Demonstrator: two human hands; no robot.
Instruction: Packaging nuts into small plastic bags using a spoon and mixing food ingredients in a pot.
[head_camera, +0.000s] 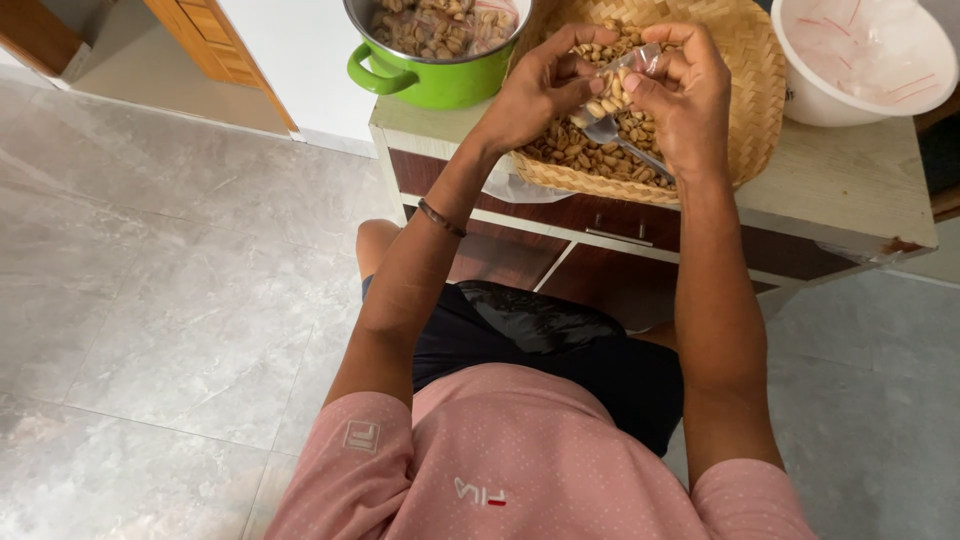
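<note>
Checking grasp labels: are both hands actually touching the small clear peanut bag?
Touching. The head view shows the left hand and the right hand pinching the small clear bag from either side above the woven tray.

Green pot (430, 75) cut off by the top edge, white bowl (860, 60) cropped at top right, basket (745, 70) rim partly hidden behind both hands, bowl's contents too blurred to tell

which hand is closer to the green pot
Left. The left hand pinches the small clear bag of peanuts just right of the green pot; the right hand holds the bag's far side, farther away.
</note>
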